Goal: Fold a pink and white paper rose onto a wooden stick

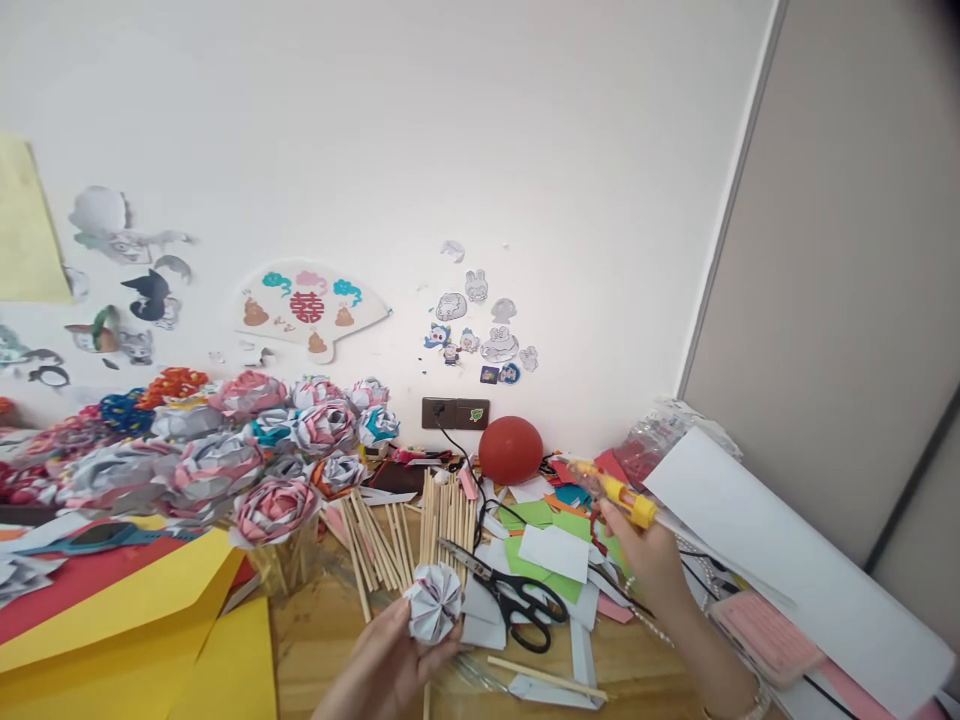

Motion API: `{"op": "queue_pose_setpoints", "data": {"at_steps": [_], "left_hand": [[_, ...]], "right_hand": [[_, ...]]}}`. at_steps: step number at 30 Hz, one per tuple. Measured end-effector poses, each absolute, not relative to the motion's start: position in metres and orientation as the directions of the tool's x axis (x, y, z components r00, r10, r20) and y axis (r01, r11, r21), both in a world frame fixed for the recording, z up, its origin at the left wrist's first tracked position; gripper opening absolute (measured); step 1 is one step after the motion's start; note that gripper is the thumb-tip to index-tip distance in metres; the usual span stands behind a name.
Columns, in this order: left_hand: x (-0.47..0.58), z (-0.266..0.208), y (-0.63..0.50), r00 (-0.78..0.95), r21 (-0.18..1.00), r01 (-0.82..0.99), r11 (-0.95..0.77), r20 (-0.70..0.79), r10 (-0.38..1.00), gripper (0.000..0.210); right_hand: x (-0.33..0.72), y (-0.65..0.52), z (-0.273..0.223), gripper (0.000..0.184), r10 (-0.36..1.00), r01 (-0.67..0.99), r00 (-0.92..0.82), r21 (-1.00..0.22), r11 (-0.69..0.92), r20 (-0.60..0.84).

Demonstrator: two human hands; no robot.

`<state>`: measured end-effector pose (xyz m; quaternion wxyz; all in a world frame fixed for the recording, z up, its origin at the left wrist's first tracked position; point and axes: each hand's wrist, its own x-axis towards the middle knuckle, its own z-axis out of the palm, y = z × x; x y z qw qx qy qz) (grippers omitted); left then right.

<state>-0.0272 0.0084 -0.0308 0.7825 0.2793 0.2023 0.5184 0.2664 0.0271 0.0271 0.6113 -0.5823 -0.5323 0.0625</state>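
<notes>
My left hand pinches a white folded paper flower with faint printed lines, its pleats facing up, low over the wooden table. To the right, my right hand is raised with its fingers closed around a yellow glue gun, whose front end points left and is partly blurred. Black-handled scissors lie between the two hands on paper pieces. Behind the flower are several wooden sticks, laid side by side. One loose stick rests nearer the front edge.
Finished paper roses crowd the left back. Yellow paper sheets cover the left front. A red balloon sits against the wall by a socket with a black cord. Green and white scraps, a white roll and a pink keyboard lie right.
</notes>
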Motion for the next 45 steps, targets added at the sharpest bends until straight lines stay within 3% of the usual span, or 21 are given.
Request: {"op": "queue_pose_setpoints", "data": {"at_steps": [5, 10, 16, 22, 28, 35, 40, 45], "left_hand": [[-0.026, -0.018, -0.005, 0.421, 0.636, -0.706, 0.312, 0.023, 0.907, 0.026], [-0.023, -0.013, -0.011, 0.461, 0.643, -0.698, 0.317, 0.064, 0.885, 0.028], [-0.021, -0.013, -0.014, 0.492, 0.640, -0.697, 0.323, 0.100, 0.865, 0.029], [-0.020, -0.005, -0.019, 0.490, 0.700, -0.645, 0.307, 0.070, 0.869, 0.035], [-0.021, -0.012, -0.017, 0.412, 0.729, -0.636, 0.253, 0.043, 0.910, 0.042], [-0.017, -0.026, -0.011, 0.355, 0.717, -0.660, 0.225, 0.033, 0.934, 0.053], [-0.018, -0.027, -0.009, 0.334, 0.724, -0.660, 0.200, 0.045, 0.941, 0.054], [-0.019, -0.023, -0.010, 0.290, 0.757, -0.631, 0.171, 0.025, 0.957, 0.061]], "right_hand": [[0.231, -0.009, 0.017, 0.037, 0.876, 0.399, 0.135, -0.835, 0.380, 0.463], [0.214, -0.027, 0.006, 0.032, 0.759, 0.358, -0.052, -0.697, 0.621, 0.649], [0.208, -0.023, -0.005, 0.034, 0.642, 0.382, -0.288, -0.529, 0.757, 0.710], [0.202, -0.017, -0.017, 0.039, 0.447, 0.402, -0.268, -0.322, 0.857, 0.853], [0.203, -0.022, -0.014, 0.041, 0.494, 0.474, -0.312, -0.317, 0.821, 0.812], [0.198, -0.021, -0.008, 0.047, 0.403, 0.523, -0.303, -0.203, 0.828, 0.863], [0.200, -0.025, -0.002, 0.053, 0.462, 0.545, -0.339, -0.230, 0.806, 0.819], [0.205, -0.024, -0.010, 0.045, 0.506, 0.535, -0.344, -0.277, 0.798, 0.791]]}}
